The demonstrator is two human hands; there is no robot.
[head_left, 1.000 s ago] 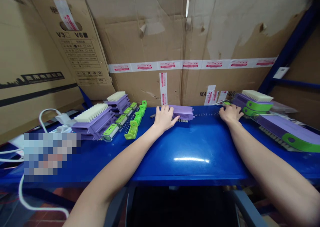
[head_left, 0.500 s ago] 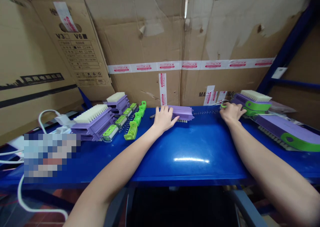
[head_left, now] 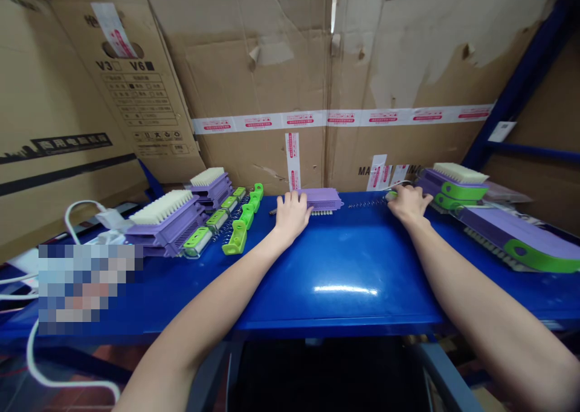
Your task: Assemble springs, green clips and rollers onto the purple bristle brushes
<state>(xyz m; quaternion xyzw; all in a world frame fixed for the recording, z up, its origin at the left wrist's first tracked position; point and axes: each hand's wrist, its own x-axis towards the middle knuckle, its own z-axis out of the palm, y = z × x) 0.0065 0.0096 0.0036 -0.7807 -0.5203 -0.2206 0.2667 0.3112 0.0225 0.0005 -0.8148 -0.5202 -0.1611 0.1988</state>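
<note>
My left hand (head_left: 291, 214) rests on the left end of a purple brush body (head_left: 322, 199) that lies bristles down at the back of the blue table (head_left: 344, 267); its fingers curl over the body. My right hand (head_left: 406, 204) sits further right with fingers curled around a small green part (head_left: 390, 195) that barely shows. A row of small metal springs (head_left: 366, 204) lies between the two hands.
Purple brushes with cream bristles (head_left: 165, 218) and a row of green clips (head_left: 238, 225) lie at the left. Finished purple-and-green brushes (head_left: 457, 185) are stacked at the right, and a long one (head_left: 521, 243) lies nearer. Cardboard boxes (head_left: 290, 86) wall the back. White cable (head_left: 77, 212) at far left.
Both hands have shifted slightly left and away from me. The right hand has drawn back from the brush stack with the green part under its fingers.
</note>
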